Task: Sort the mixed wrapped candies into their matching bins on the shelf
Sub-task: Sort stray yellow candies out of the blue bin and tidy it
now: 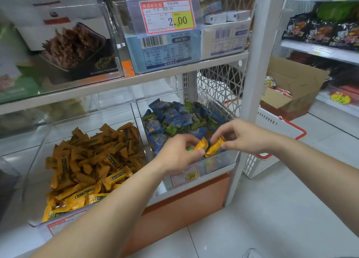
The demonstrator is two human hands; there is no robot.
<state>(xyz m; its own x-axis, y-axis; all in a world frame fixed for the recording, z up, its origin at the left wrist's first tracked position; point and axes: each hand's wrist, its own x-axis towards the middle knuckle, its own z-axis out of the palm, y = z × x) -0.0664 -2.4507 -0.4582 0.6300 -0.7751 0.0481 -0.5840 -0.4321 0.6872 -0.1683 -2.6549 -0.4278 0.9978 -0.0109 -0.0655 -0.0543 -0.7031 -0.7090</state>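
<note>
Left hand (177,153) — pinching crinkly orange candy (202,144) | right hand (243,135) pinching second orange candy (215,147) | hands nearly touching over clear plastic bin (223,159) — glossy blue, green wrappers (171,115)

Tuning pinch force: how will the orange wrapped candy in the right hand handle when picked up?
Probably light: the right hand holds the orange wrapped candy with a fingertip pinch alone. Its glossy film wrapper looks slippery, so it may slide under a weak grip. The flat, oblong pack seems unlikely to roll; the crimped ends likely flex.
</note>
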